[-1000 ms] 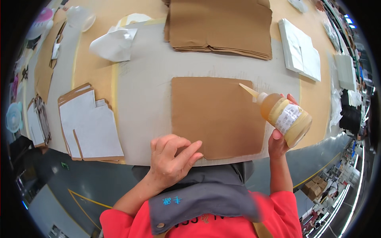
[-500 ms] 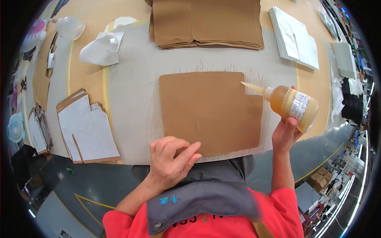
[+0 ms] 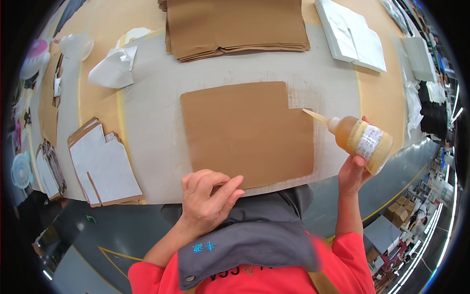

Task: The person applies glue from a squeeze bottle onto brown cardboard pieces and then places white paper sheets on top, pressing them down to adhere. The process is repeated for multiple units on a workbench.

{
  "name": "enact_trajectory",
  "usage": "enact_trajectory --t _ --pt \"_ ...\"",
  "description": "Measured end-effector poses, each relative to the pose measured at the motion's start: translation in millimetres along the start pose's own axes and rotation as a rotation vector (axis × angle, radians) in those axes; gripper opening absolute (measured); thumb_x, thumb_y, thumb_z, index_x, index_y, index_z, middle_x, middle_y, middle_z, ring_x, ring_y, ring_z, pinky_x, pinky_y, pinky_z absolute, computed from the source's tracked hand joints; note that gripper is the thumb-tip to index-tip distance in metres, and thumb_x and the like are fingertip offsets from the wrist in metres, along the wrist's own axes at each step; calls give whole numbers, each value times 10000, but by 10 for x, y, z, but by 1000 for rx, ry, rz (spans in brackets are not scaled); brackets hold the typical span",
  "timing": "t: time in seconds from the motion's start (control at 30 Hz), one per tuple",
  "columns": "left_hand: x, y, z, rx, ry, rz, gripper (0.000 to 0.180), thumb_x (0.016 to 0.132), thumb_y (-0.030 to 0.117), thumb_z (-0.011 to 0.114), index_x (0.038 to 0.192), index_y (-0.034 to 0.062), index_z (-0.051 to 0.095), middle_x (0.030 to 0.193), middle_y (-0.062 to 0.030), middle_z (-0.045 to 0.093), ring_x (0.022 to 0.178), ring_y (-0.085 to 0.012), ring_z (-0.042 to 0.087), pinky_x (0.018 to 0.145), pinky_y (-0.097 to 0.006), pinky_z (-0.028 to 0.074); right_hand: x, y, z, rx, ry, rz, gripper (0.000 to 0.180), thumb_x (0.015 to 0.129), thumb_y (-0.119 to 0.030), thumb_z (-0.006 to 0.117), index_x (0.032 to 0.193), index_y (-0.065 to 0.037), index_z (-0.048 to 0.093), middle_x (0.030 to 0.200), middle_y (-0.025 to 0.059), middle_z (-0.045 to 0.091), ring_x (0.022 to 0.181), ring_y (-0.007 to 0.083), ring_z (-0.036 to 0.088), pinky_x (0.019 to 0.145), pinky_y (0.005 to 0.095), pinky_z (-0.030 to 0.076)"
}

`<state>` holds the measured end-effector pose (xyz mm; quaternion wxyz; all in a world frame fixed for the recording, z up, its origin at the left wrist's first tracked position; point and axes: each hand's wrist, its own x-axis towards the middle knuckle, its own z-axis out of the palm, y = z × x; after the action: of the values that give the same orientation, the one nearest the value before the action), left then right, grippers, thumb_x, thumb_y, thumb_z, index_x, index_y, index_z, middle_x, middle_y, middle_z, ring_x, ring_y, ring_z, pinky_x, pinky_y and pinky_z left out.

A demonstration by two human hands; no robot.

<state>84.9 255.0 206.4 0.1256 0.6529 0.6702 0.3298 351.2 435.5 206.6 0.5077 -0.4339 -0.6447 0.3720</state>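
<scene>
A flat brown sheet with a notch in its far right corner lies on the table before me. My right hand grips a squeeze bottle of amber liquid, tilted with its long pale nozzle pointing left. The nozzle's tip is at the near edge of the notch; whether it touches the sheet cannot be made out. At the sheet's near edge, my left hand is closed, thumb and forefinger pinching the edge. Its other fingers are curled.
A stack of brown sheets lies beyond the work, with folded white pieces to its right. White-faced notched pieces are stacked at the left. Crumpled white paper and a clear plastic container sit farther back.
The nozzle tip has shifted from the notch's left side to its near edge, toward the right. My left hand stays at the near edge of the sheet. The whole view has shifted slightly.
</scene>
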Motion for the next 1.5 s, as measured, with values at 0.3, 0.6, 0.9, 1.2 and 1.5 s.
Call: enact_trajectory --t 0.3,0.6,0.9,1.2,1.5 --pt "2 84 31 11 -27 5 233 853 262 749 1047 132 747 947 20 600 904 -182 549 825 -334 357 -24 -46 -98 36 78 61 898 846 -531 741 1441 13 344 1408 204 500 1309 297 496 1110 454 392" --pt "-54 181 11 29 -33 34 211 846 238 749 1023 124 758 948 -4 612 900 -201 563 835 -341 375 -313 -151 -343 48 121 120 923 832 -529 756 1455 8 338 1384 210 525 1307 310 509 1109 456 391" --pt "-143 308 -11 39 -31 47 197 835 213 754 1007 119 768 945 -18 624 902 -209 573 841 -339 384 -688 -238 -622 14 94 168 884 851 -543 724 1465 -34 342 1408 217 509 1325 335 493 1113 486 395" --pt "-208 346 -17 28 -37 65 198 832 210 756 1007 118 767 944 -20 626 906 -211 573 848 -342 387 -963 -249 -681 77 182 209 846 871 -546 696 1459 -41 355 1415 204 512 1309 310 514 1088 484 425" --pt "-317 318 -74 19 -16 45 195 839 213 756 1005 112 767 938 -15 629 895 -211 568 847 -342 386 -1123 -230 -311 235 229 395 797 906 -577 623 1457 -67 356 1408 181 523 1232 291 577 873 440 579"
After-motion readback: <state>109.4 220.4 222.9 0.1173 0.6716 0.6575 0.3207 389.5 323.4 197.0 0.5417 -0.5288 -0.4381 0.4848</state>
